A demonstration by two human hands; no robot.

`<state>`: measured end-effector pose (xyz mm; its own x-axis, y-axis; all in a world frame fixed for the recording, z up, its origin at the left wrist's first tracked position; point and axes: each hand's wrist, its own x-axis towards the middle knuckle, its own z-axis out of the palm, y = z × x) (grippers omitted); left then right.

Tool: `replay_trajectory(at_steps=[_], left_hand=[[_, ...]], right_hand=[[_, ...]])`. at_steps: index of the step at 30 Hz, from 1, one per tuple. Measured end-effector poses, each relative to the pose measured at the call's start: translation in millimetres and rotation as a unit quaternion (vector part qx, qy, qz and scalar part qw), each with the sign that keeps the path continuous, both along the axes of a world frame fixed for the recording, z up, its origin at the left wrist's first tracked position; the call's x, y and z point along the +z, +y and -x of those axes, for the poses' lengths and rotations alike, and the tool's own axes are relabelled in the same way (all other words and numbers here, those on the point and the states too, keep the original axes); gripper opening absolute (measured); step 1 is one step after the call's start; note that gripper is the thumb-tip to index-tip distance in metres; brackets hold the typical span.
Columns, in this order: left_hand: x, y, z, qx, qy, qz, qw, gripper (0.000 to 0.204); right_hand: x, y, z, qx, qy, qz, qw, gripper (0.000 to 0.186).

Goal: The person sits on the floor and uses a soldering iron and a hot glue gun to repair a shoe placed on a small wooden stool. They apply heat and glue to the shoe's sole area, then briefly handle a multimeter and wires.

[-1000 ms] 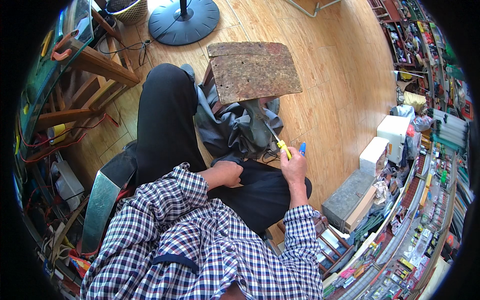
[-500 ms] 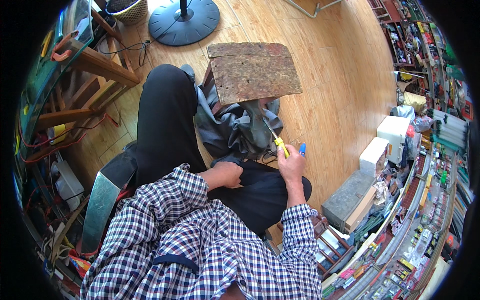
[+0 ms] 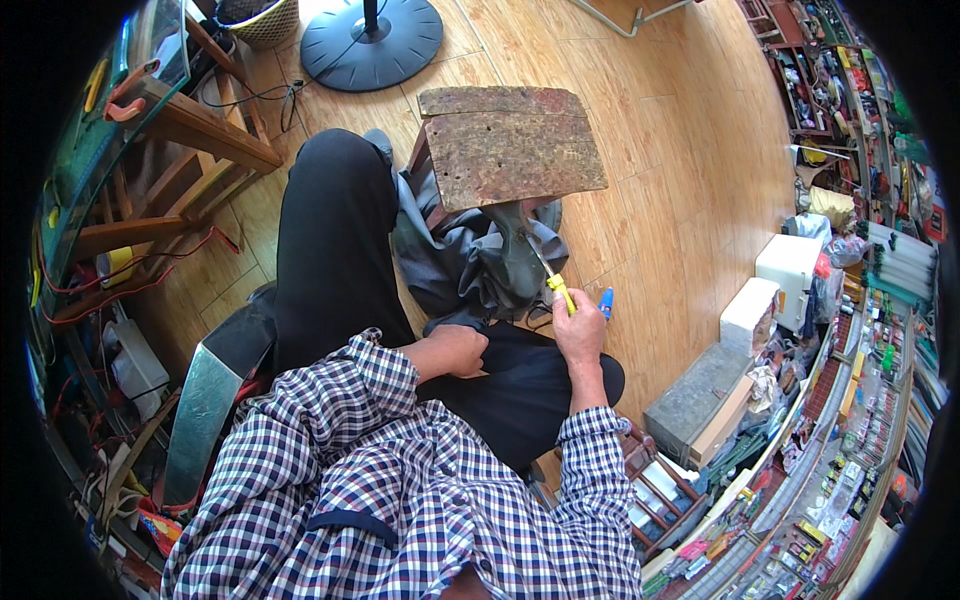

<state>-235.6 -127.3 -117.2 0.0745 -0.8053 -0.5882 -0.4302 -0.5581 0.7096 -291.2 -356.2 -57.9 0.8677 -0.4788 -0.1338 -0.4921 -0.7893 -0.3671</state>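
Observation:
My right hand [image 3: 580, 333] is closed round the yellow handle of a screwdriver-like tool [image 3: 558, 287]. Its thin metal shaft points up and left, the tip at a dark grey-green piece [image 3: 521, 268] whose kind I cannot make out. A blue-tipped thing [image 3: 607, 300] shows beside that hand's knuckles; whether it is held there is unclear. Over my lap, my left hand [image 3: 460, 350] has its fingers curled in against dark cloth, and anything inside them is hidden. Grey cloth [image 3: 430, 262] lies bunched beneath and in front of a worn wooden stool [image 3: 510, 150].
A round black stand base [image 3: 372, 45] sits on the floor beyond the stool. Wooden frames and glass [image 3: 190, 135] crowd the left. To the right are a grey box [image 3: 700, 395], white blocks [image 3: 748, 313] and shelves of small goods [image 3: 810, 500].
The whole view has shifted very slightly. Both hands keep nearly the same place and grip, and the tool stays at the dark piece.

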Motion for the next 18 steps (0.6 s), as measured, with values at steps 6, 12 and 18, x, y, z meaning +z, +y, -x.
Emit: replay_trajectory(at_steps=[6,12,18], left_hand=[[-1.8,0.4,0.5,0.000,-0.004,0.005,1.000,0.039],[-0.1,0.9,0.2,0.003,-0.003,0.007,1.000,0.038],[4.6,1.1,-2.1,0.007,-0.001,0.011,1.000,0.034]], right_hand=[[-5.0,-2.5,-1.5,0.011,-0.005,0.021,1.000,0.025],[0.5,1.1,-1.7,0.015,-0.009,0.003,1.000,0.026],[-1.5,-3.6,-1.6,0.017,-0.007,0.031,0.999,0.024]])
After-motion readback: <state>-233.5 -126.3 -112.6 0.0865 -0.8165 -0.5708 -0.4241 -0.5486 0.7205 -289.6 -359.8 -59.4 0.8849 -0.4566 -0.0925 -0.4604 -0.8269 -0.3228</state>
